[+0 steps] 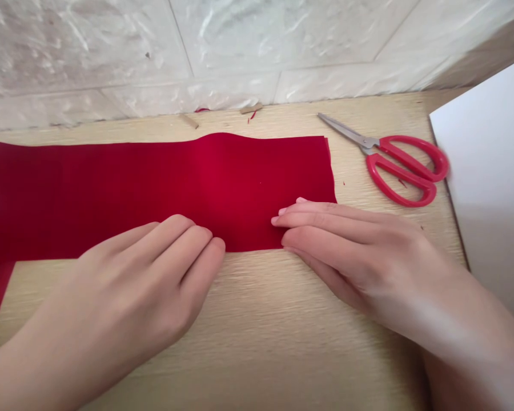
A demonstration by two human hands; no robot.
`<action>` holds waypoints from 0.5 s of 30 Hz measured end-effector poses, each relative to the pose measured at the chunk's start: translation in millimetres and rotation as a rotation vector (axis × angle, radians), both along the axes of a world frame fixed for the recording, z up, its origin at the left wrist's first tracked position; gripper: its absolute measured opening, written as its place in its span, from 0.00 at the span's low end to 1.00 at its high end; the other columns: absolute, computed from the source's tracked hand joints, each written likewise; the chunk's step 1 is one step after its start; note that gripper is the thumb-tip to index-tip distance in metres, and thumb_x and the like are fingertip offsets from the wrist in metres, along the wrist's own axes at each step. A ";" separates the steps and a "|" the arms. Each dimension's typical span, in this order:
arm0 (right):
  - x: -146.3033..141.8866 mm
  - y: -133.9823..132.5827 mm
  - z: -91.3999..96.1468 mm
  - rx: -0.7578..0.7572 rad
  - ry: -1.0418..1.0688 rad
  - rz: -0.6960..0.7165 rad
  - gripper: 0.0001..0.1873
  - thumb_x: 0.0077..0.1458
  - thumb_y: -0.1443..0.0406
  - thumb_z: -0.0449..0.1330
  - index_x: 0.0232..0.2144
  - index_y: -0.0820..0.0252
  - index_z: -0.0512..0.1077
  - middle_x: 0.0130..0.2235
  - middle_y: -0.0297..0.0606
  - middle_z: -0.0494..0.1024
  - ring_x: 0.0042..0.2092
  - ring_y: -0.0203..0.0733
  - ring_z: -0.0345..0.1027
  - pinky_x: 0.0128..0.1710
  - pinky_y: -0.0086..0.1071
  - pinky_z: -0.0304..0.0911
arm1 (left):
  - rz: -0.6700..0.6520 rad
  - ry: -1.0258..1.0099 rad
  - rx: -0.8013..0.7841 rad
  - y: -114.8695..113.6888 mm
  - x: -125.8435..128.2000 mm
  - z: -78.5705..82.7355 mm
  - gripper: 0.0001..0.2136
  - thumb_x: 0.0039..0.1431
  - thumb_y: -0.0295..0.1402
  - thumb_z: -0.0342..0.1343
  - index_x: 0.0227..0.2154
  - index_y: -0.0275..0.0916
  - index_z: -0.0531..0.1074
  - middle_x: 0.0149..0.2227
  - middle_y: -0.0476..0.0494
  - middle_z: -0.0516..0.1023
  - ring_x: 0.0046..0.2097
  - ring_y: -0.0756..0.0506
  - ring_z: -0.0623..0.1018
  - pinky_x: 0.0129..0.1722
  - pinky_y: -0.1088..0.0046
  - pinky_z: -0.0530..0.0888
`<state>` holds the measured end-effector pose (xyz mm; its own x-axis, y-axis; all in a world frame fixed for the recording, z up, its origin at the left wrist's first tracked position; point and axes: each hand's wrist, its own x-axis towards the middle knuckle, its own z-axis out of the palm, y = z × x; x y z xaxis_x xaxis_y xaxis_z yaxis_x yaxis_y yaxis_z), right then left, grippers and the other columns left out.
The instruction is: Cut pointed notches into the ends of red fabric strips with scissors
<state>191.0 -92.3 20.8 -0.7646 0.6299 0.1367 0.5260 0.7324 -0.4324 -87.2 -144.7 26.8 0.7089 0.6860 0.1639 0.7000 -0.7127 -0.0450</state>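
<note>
A long strip of red cloth [154, 188] lies flat across the wooden table [261, 319], running off the left edge of the view. My left hand [145, 285] rests on the cloth's near edge, fingers stretched out and lying flat together. My right hand [346, 251] presses flat on the cloth's near right corner, fingers straight and pointing left. Neither hand holds anything.
Red-handled scissors [394, 162] lie closed on the table at the back right, beyond my right hand. A white sheet [492, 188] covers the table's right side. A pale stone-pattern wall [240, 51] stands along the back edge, with small scraps at its foot.
</note>
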 end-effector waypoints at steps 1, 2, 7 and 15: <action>0.2 0.0 -0.3 0.006 -0.004 0.005 0.10 0.68 0.72 0.57 0.41 0.63 0.80 0.56 0.43 0.84 0.60 0.54 0.77 0.65 0.43 0.71 | 0.009 -0.007 0.007 -1.6 -0.9 -1.0 0.15 0.69 0.22 0.40 0.39 0.37 0.73 0.34 0.43 0.76 0.37 0.41 0.75 0.36 0.59 0.72; 0.2 0.0 -0.3 0.010 -0.007 0.010 0.12 0.68 0.73 0.56 0.41 0.63 0.80 0.56 0.43 0.84 0.60 0.54 0.77 0.64 0.44 0.71 | 0.018 -0.015 0.014 -3.0 -1.7 -1.7 0.15 0.68 0.22 0.41 0.40 0.38 0.73 0.34 0.44 0.76 0.37 0.42 0.75 0.36 0.60 0.71; -2.1 -0.9 1.6 0.064 -0.011 0.022 0.16 0.68 0.74 0.53 0.42 0.65 0.82 0.55 0.47 0.84 0.59 0.59 0.77 0.60 0.48 0.76 | 0.026 -0.032 0.011 -6.3 -2.4 -1.9 0.15 0.65 0.22 0.43 0.42 0.37 0.74 0.35 0.46 0.75 0.38 0.43 0.75 0.38 0.61 0.71; -3.6 -1.9 2.5 0.089 -0.032 0.049 0.20 0.69 0.75 0.49 0.45 0.66 0.82 0.56 0.49 0.84 0.59 0.57 0.77 0.60 0.47 0.74 | -0.010 -0.021 0.055 -4.6 13.4 1.5 0.15 0.64 0.16 0.44 0.33 0.37 0.73 0.30 0.46 0.75 0.33 0.43 0.74 0.31 0.61 0.71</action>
